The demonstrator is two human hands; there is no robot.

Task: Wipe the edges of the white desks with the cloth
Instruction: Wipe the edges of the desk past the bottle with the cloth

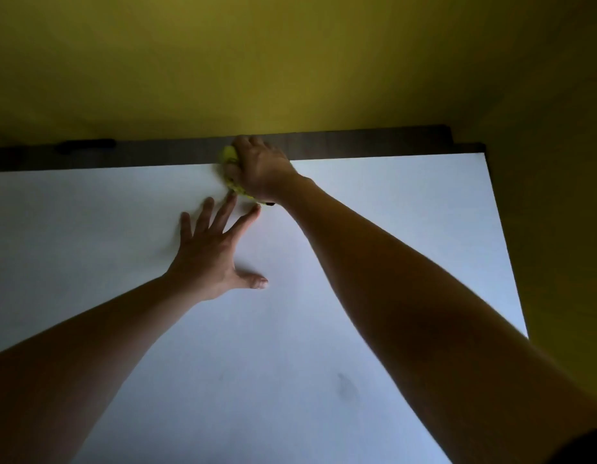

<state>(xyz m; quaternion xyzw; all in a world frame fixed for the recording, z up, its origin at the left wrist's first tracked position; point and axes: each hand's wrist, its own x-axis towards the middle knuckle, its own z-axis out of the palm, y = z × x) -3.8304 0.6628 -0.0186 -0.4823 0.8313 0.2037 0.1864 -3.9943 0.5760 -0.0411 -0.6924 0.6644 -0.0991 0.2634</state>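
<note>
A white desk (374,202) fills most of the head view. At its far edge my right hand (260,169) grips a bunched yellow-green cloth (228,155) and holds it against the edge where the white top meets a dark strip. Most of the cloth is hidden under that hand. My left hand (213,252) lies flat on the desk top with fingers spread, just in front of the right hand, its fingertips close to the cloth.
A dark brown strip (357,144) runs along the back of the desk below a yellow wall (290,61). A dark elongated object (86,146) lies on the strip at far left. The desk's right edge (504,229) borders the yellow wall. Faint smudges (344,383) mark the near surface.
</note>
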